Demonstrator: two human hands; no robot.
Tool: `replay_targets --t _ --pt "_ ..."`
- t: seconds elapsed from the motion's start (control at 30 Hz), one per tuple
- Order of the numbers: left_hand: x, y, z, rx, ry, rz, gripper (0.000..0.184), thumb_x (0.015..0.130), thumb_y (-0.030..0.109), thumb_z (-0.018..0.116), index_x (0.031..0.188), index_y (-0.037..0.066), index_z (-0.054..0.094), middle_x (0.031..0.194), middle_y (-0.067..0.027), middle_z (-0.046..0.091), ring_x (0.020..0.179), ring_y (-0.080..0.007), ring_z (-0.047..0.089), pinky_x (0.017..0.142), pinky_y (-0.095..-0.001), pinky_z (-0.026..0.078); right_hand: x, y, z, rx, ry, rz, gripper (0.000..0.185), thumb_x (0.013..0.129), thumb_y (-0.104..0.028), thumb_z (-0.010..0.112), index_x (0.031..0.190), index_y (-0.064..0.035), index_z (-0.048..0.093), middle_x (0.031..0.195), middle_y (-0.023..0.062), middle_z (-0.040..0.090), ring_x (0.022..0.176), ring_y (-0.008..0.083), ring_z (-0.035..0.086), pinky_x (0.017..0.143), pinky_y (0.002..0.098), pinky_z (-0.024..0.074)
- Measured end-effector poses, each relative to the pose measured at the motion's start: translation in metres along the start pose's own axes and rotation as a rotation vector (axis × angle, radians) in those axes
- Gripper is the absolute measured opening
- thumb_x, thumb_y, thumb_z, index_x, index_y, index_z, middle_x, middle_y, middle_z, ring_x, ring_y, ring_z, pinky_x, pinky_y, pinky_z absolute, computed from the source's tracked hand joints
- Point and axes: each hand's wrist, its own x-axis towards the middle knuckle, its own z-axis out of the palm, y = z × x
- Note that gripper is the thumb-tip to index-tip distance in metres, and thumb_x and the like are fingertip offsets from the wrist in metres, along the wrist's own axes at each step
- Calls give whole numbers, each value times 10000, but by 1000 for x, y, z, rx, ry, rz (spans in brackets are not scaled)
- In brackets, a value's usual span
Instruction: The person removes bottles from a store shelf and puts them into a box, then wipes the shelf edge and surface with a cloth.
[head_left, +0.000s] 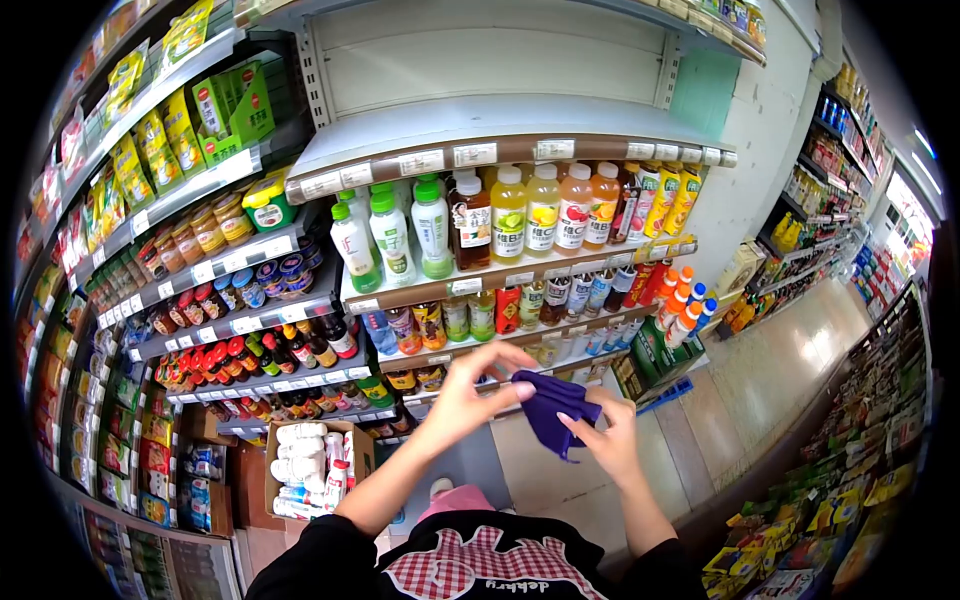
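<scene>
A dark purple cloth hangs bunched and folded between my two hands, in front of the drink shelves. My left hand pinches its upper left corner between thumb and fingers. At the right side of the cloth, my right hand grips it with the thumb on the front. The cloth's lower end dangles free in a point. Behind it stand rows of bottles, with green-capped white bottles and juice bottles on the shelf above.
An upper shelf runs above the drinks. An open carton of white bottles sits on the floor at the lower left. Orange- and blue-capped bottles stand over a green box. Packaged goods line the right side.
</scene>
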Motion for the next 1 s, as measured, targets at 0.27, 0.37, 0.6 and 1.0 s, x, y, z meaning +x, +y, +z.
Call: replay_targets --t 0.27,0.37,0.6,1.0 --pt "102 -39 -16 -119 236 -46 396 909 141 611 1271 -6 548 1214 -98 614 1063 -152 585 900 -297 474 55 3 -20 -162 97 -240 249 646 -47 715 891 -4 702 999 105 677 917 278 652 826 342 479" --pt "154 -55 -14 -611 225 -110 613 929 250 576 1428 -28 353 1461 -149 418 1301 -258 455 1078 -412 368 70 0 -27 -146 136 -204 268 650 -42 725 917 -15 725 1008 107 678 926 259 657 830 332 486" --pt "215 -77 7 -1106 242 53 665 921 189 496 1484 -12 206 1549 -159 251 1424 -272 262 1160 -443 241 116 11 -54 -154 164 -180 266 654 -41 742 918 -10 734 1026 128 668 933 243 657 813 312 505" --pt "229 -79 -9 -1489 54 170 801 845 175 568 1494 -36 149 1587 -165 128 1473 -272 115 1200 -445 114 230 33 -65 -190 -48 -481 244 648 -118 733 887 -74 758 1426 179 472 1346 344 424 1098 423 325"
